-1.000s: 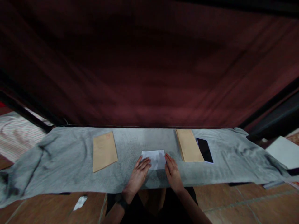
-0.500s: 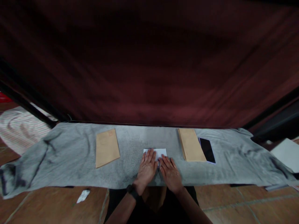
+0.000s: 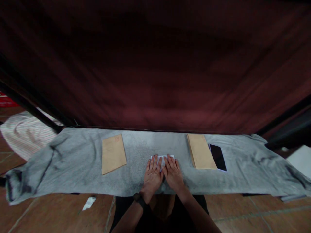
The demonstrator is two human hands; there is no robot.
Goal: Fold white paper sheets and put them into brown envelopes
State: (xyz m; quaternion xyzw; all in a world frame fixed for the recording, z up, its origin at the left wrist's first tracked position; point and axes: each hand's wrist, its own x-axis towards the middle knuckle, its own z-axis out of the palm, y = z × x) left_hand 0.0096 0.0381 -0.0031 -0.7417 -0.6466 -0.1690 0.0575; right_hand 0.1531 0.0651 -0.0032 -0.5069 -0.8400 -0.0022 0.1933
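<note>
A small white sheet of paper [image 3: 172, 156] lies on the grey cloth in front of me, mostly covered by my hands. My left hand [image 3: 153, 174] rests flat on its left part, fingers stretched forward. Flat on the right part is my right hand [image 3: 173, 172], its fingers a little apart. The two thumbs nearly meet over the middle of the paper. A brown envelope [image 3: 113, 154] lies to the left of my hands. To the right sits a stack of brown envelopes [image 3: 202, 152].
A dark-screened phone [image 3: 218, 157] lies against the right side of the stack. Grey cloth [image 3: 80, 161] covers the long narrow table. A dark red curtain [image 3: 155, 81] hangs behind it. On the tiled floor is a crumpled white scrap [image 3: 89, 203].
My right hand has moved forward and slightly left, now covering more of the paper's right part. My left hand stays flat on the paper. The whole view has shifted slightly.
</note>
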